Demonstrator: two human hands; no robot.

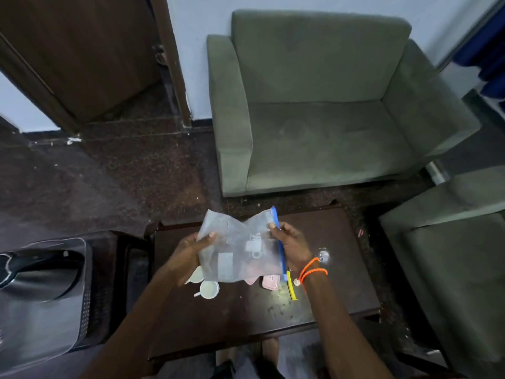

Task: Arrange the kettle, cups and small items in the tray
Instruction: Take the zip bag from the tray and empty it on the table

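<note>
At far left a grey plastic bin [46, 296] stands on the floor beside a low dark counter [341, 269]. Above the counter a person holds up a clear zip bag [235, 247]. The left hand [191, 255] grips the bag's left edge with thumb over the plastic; the right hand [291, 247], orange cords at its wrist, pinches the blue zip strip. Small pale toy pieces show through the bag. Under it on the counter lie two white cups [209, 289], a pink piece [270, 283] and a yellow strip [291, 289]. No tray or kettle is clearly visible. The step seems to be emptying the bag; next probably means opening or tipping it over the counter.
</note>
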